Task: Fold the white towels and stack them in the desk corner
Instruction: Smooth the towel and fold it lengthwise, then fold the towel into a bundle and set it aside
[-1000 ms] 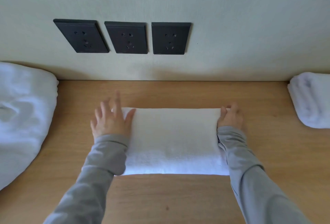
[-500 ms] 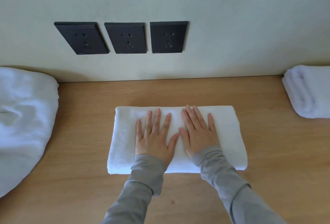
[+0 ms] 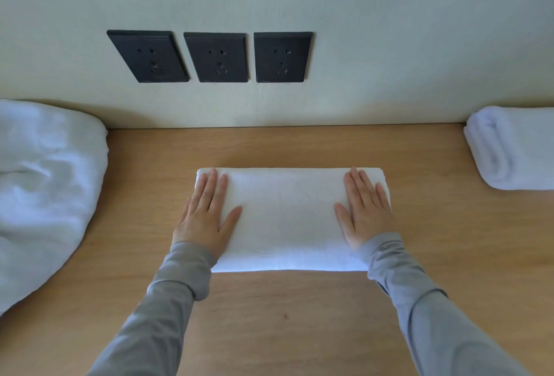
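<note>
Wood counter (image 3: 269, 315) meets a pale wall; folded towel (image 3: 287, 219) lies flat, left hand (image 3: 207, 219) and right hand (image 3: 364, 210) spread open on its ends.

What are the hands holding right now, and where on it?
Nothing is gripped. The left hand and right hand lie flat, palms down, on the two ends of the folded towel, pressing it on the desk.

The worktop (image 3: 299, 315) is matt, light wood-grain, possibly laminate, the folded towel (image 3: 287, 219) at its middle and the rumpled pile (image 3: 45, 189) on its left edge are soft, nubby white terry cloth, and the sleeves (image 3: 168, 300) are smooth grey knit.
</note>
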